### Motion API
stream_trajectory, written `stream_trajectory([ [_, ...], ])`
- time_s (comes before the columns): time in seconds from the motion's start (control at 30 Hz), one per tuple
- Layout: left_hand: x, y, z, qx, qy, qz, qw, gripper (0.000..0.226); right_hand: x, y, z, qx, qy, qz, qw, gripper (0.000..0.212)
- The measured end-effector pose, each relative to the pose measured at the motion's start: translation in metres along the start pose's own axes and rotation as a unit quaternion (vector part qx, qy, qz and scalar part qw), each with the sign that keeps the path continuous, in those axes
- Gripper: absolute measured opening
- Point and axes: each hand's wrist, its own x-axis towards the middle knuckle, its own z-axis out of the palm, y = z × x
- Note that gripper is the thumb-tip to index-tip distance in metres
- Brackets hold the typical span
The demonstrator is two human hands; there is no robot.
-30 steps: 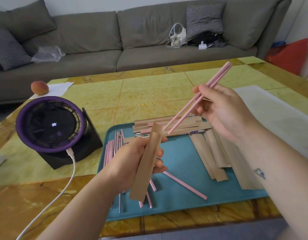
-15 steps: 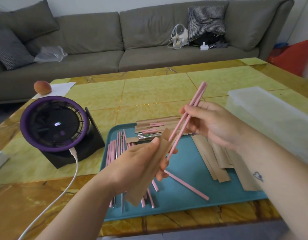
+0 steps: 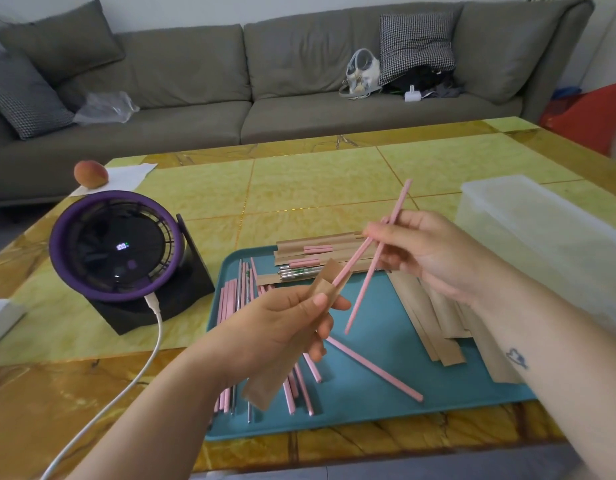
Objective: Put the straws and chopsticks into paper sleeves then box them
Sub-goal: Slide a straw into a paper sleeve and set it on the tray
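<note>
Brown-paper sleeve (image 3: pixel 325 284) gripped in curled fingers (image 3: pixel 325 327) of left hand (image 3: pixel 282 327), mouth up; pink chopsticks (image 3: pixel 364 289) pinched by right hand (image 3: pixel 431 251) — one tip at sleeve's mouth, other splayed outside. Held above teal tray (image 3: pixel 403 323); clear box (image 3: pixel 542 230) at right.

Pretty clearly somebody's living room at home, not a shop or workshop. Big grey sofa (image 3: pixel 299 81) runs along the back wall with houndstooth cushions (image 3: pixel 415 43) thrown on it, plus a white handbag (image 3: pixel 362 76), a heap of dark clothes (image 3: pixel 421 79), a white charger (image 3: pixel 412 96) and a crumpled plastic bag (image 3: pixel 105 107). The low yellow-green tabletop (image 3: pixel 317 181) with marbled amber borders looks like a coffee table. On it there's a peach (image 3: pixel 91 173) on a paper napkin (image 3: pixel 126 174) and a little purple desk fan (image 3: pixel 116 245) plugged in with a white cable (image 3: pixel 140 368). Regular lived-in clutter.
</note>
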Motion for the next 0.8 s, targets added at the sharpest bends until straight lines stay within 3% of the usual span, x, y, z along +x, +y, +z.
stream_trajectory([
  [0.17,-0.001,0.002,0.004,0.002,-0.003,-0.016,1.000,0.036,-0.008,0.003,0.013,-0.170,-0.117,0.012,0.978,0.012],
  [0.3,0.000,0.002,0.001,-0.007,0.014,-0.016,1.000,0.035,-0.005,0.001,0.009,-0.135,-0.029,-0.021,0.990,0.016],
  [0.47,0.000,0.003,0.001,0.023,0.019,-0.048,0.998,0.033,-0.001,-0.007,-0.005,0.026,0.121,-0.101,0.987,0.007],
  [0.6,-0.003,0.005,0.003,0.031,0.003,-0.061,0.998,0.030,0.000,-0.003,-0.007,0.023,0.158,-0.111,0.981,0.008],
  [0.8,-0.005,0.008,0.004,0.030,-0.009,-0.059,0.998,0.033,0.002,0.003,-0.001,-0.004,0.139,-0.087,0.986,0.006],
])
